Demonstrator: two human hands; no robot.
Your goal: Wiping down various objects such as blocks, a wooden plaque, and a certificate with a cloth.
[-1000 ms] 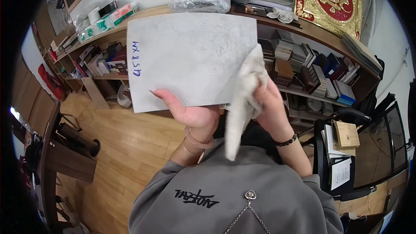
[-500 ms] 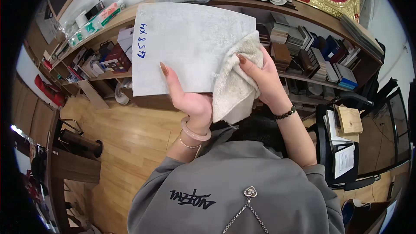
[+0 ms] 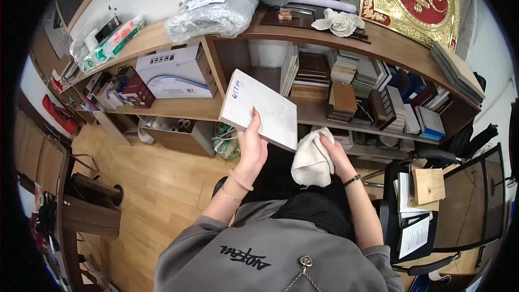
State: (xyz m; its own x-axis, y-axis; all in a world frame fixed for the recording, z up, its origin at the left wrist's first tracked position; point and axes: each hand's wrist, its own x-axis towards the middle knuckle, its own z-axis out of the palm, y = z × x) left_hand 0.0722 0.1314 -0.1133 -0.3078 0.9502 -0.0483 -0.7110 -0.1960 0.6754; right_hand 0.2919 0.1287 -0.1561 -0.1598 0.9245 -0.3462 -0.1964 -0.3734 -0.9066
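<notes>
The left hand is gripping a pale grey square tile by its lower edge, fingers wrapped over the face and thumb behind, and is holding it out in front of the wooden shelf, tilted so its far corner is pointing up toward the upper board. The right hand is closing around a bunched cream cloth, which is hanging just beside and below the tile's lower right corner. Half a second ago the cloth was lying pressed flat against the tile's face, and the tile was filling much of the view close to the head; now the tile is sitting further out and lower, and the cloth is coming away from it, with no clear contact left between the two. Judging from that, the wiping pass on this face is ending and the tile is looking ready to be turned or put down. Behind the hands, stacks of sample boards are standing on the shelf, with a white box to the left.
</notes>
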